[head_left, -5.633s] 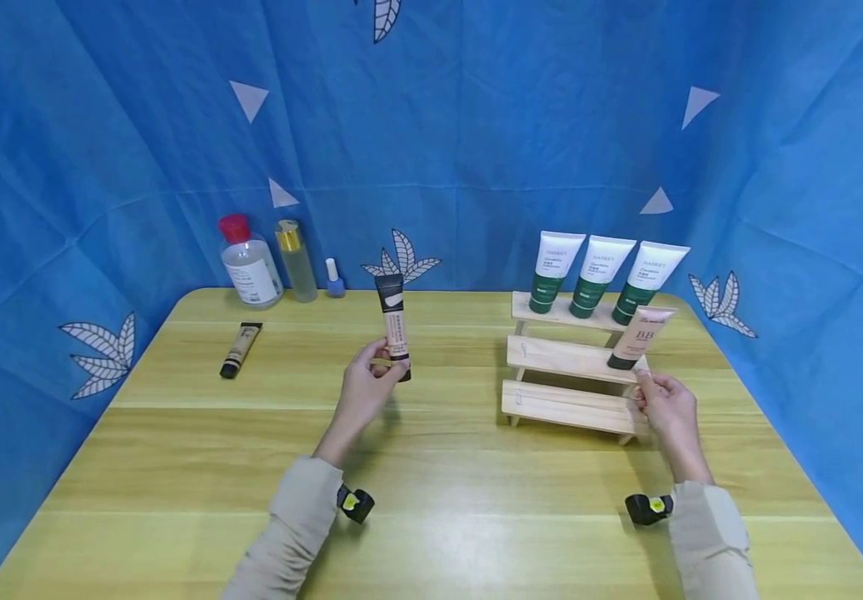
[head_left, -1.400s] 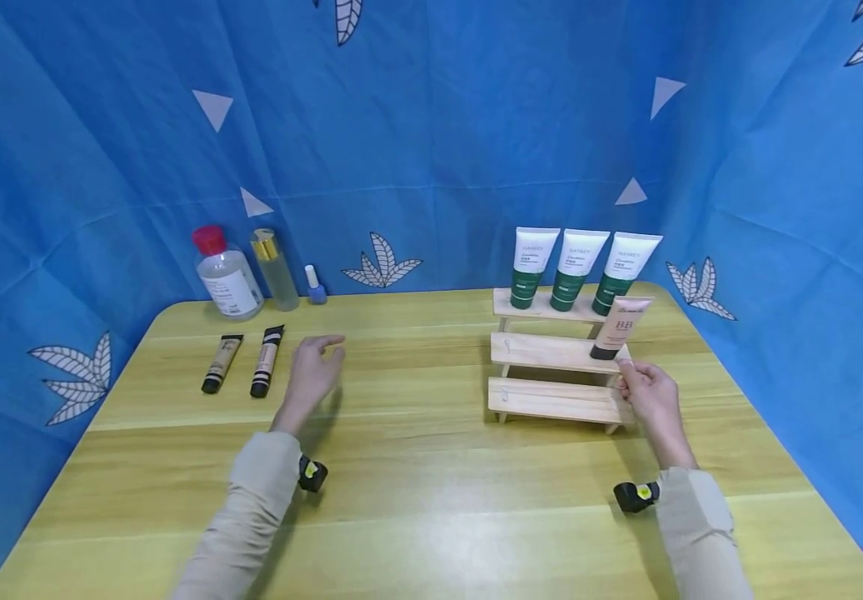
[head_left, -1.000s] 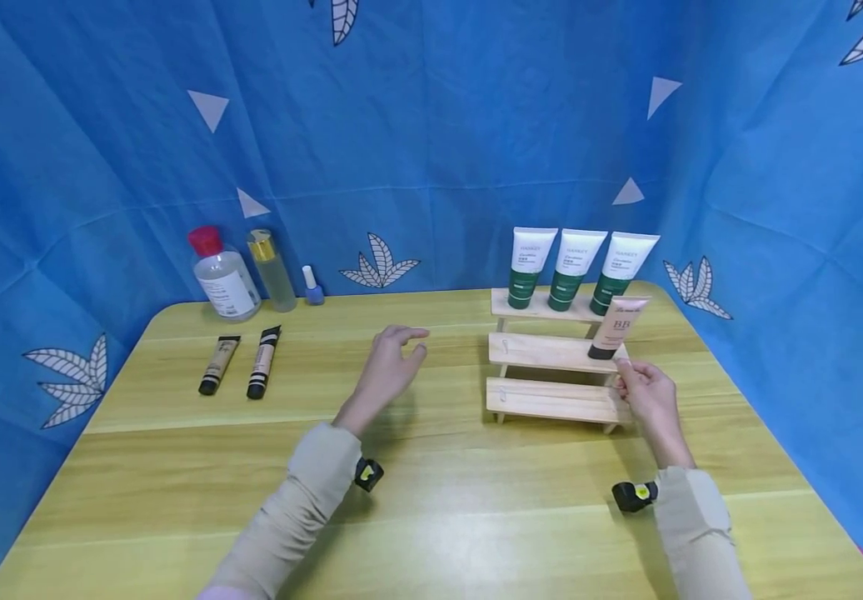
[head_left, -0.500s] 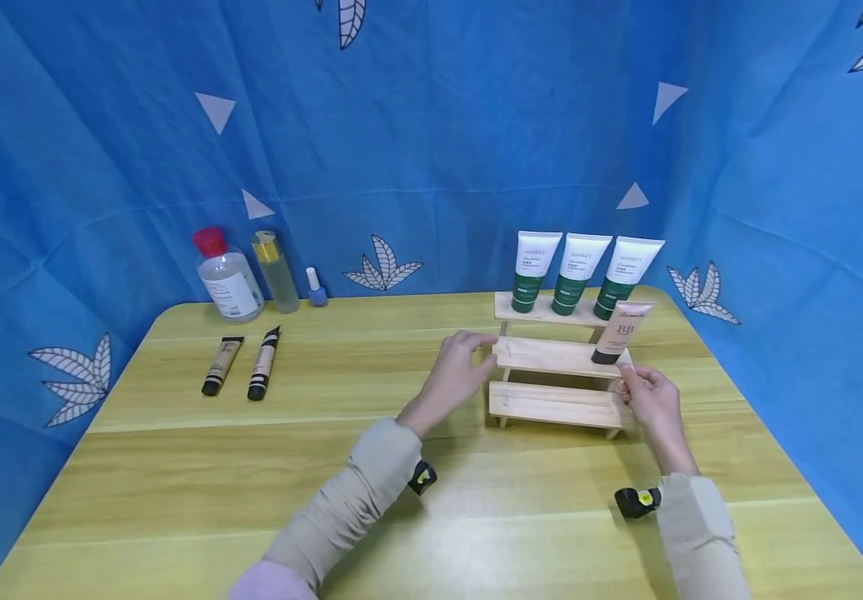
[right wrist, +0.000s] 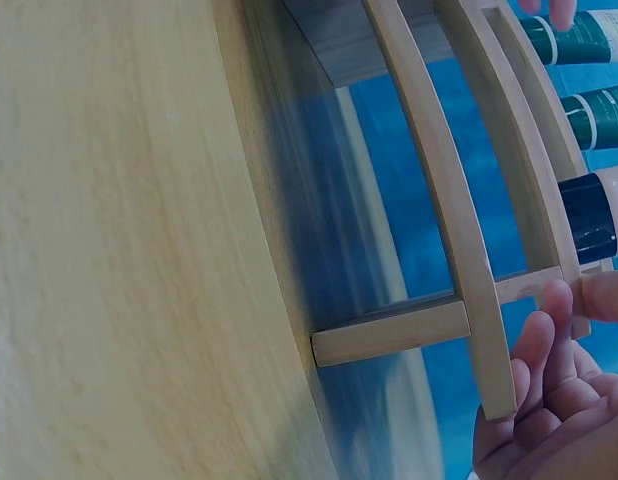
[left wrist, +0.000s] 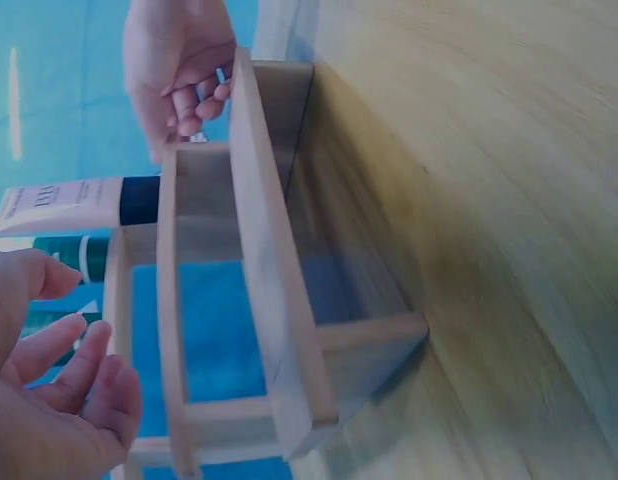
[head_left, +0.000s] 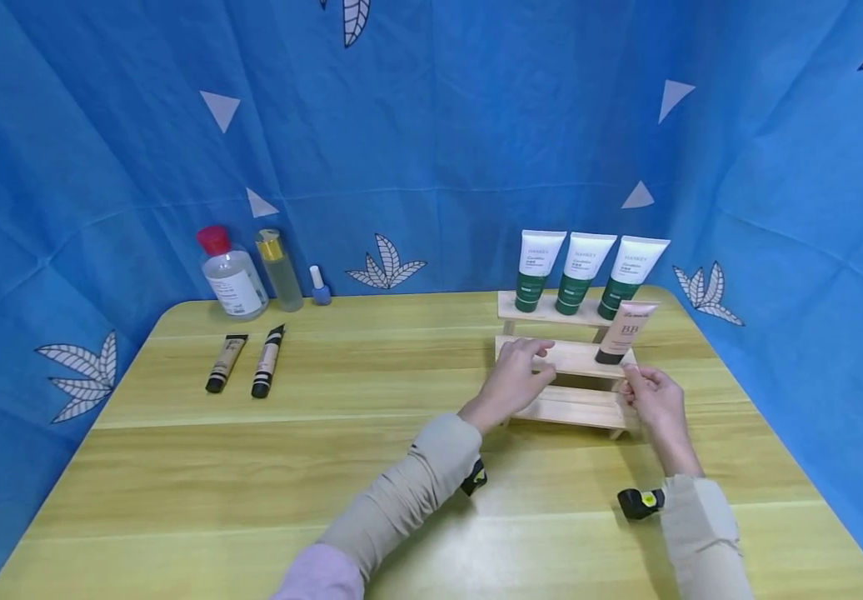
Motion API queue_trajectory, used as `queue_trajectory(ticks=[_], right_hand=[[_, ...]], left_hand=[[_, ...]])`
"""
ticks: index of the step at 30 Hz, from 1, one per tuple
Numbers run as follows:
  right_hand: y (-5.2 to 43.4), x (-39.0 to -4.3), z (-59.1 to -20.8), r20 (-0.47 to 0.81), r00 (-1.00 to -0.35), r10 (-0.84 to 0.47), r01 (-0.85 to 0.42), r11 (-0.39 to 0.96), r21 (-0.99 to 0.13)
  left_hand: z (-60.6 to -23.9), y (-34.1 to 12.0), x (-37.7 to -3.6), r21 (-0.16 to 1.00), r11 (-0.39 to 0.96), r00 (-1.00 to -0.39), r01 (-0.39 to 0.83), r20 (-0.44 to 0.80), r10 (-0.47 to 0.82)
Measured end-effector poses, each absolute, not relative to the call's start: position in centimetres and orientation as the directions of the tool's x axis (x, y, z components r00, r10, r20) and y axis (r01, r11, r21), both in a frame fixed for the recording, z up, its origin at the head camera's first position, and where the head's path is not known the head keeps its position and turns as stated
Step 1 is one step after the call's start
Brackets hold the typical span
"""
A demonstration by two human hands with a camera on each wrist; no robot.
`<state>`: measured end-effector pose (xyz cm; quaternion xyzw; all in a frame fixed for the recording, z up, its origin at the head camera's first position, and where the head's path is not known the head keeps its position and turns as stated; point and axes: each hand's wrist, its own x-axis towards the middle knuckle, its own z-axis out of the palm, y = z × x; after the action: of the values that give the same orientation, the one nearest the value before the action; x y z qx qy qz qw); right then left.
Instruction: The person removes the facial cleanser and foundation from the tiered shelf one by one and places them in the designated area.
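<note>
A three-tier wooden rack (head_left: 574, 407) stands on the right half of the yellow table (head_left: 289, 483). Three green-and-white tubes (head_left: 574, 271) stand on its top tier, and a beige BB tube (head_left: 621, 333) on the right of the middle tier. My left hand (head_left: 525, 367) is at the left end of the middle tier with its fingers loosely bent. In the left wrist view the left hand (left wrist: 59, 400) holds nothing beside the rack (left wrist: 269, 280). My right hand (head_left: 645, 390) grips the rack's right end. In the right wrist view its fingers (right wrist: 549, 400) curl at a slat's end (right wrist: 439, 180).
Two small beige-and-black tubes (head_left: 225, 363) (head_left: 267, 362) lie side by side at the table's left. Behind them stand a red-capped clear bottle (head_left: 231, 275), a gold-capped bottle (head_left: 278, 271) and a small blue nail polish (head_left: 316, 286). Blue cloth surrounds the table.
My left hand laid its tube beside the other one at the left. It then travelled right across the table to the rack's left end. The right hand stayed on the rack.
</note>
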<state>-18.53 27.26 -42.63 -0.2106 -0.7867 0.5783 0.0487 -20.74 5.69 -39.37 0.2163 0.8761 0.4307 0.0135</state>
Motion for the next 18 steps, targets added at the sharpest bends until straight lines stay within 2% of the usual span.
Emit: queue_trajectory(ticks=[11,18], right_hand=[[27.4,-18.6,-42.9,-0.179,-0.907,0.381,0.278,0.221,-0.935],[27.3,-18.6,-42.9,-0.175,-0.907,0.383,0.261,0.186,-0.947]], left_hand=[[-40.0,9.3,-22.3,0.763,0.512,-0.887,0.395,0.171,0.429],[-40.2,10.6,-23.3,0.82,0.434,-0.891,0.373,0.186,0.415]])
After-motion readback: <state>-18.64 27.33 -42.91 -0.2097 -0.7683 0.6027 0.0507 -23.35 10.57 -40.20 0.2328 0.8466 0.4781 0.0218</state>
